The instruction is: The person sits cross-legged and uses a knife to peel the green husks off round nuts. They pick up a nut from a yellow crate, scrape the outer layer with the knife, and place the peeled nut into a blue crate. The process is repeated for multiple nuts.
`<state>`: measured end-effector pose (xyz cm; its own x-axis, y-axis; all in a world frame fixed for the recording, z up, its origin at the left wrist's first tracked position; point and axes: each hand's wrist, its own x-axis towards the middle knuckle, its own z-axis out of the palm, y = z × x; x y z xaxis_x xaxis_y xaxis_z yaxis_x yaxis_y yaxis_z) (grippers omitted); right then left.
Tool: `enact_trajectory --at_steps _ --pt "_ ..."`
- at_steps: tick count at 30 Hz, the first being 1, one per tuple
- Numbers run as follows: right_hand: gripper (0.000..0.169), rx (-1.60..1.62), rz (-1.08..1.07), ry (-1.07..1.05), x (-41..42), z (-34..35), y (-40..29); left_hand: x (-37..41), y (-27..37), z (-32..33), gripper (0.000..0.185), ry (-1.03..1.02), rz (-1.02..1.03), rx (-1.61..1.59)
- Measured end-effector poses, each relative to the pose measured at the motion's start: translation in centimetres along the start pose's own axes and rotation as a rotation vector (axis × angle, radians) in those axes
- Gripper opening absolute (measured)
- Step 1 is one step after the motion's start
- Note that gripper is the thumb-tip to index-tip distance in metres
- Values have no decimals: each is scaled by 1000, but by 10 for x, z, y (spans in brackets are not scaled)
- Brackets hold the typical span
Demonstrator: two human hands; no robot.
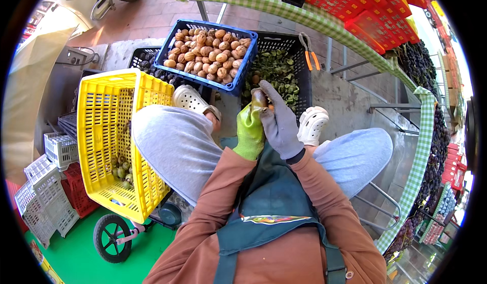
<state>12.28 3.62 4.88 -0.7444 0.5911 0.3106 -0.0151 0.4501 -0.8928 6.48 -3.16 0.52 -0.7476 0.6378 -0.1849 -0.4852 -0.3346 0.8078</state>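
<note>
My left hand, in a lime-green glove, and my right hand, in a grey glove, meet above the edge of a black plastic crate. Between them is a walnut in a brownish husk, gripped by the left fingers, with the right fingers pressed against it. Green husk pieces lie in the black crate. Left of it, a blue plastic crate is full of shelled-out brown walnuts. Pliers with orange handles hang at the black crate's right rim. Green-husked walnuts lie in a tilted yellow crate.
Dark fruit sits in a crate behind the yellow one. A small wheel stands below it. White crates are stacked at the left. A table with a green checked cloth and metal legs curves along the right.
</note>
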Motion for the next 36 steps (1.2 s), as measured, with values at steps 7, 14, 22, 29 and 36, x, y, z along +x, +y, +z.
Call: enact_trajectory --at_steps 7,14,22,29,36 --pt "39 -149 -42 101 3 12 12 13 -7 -14 25 103 -87 186" --pt "42 4 217 62 -3 32 29 32 -2 -11 22 349 169 167" --pt "25 1000 664 108 99 62 91 35 17 -33 32 544 -77 -135" --pt "36 -605 531 -120 66 -9 218 35 -18 -97 38 267 -285 -273" --pt "27 -1062 850 -1101 -38 -34 317 24 11 -59 39 367 -355 -47"
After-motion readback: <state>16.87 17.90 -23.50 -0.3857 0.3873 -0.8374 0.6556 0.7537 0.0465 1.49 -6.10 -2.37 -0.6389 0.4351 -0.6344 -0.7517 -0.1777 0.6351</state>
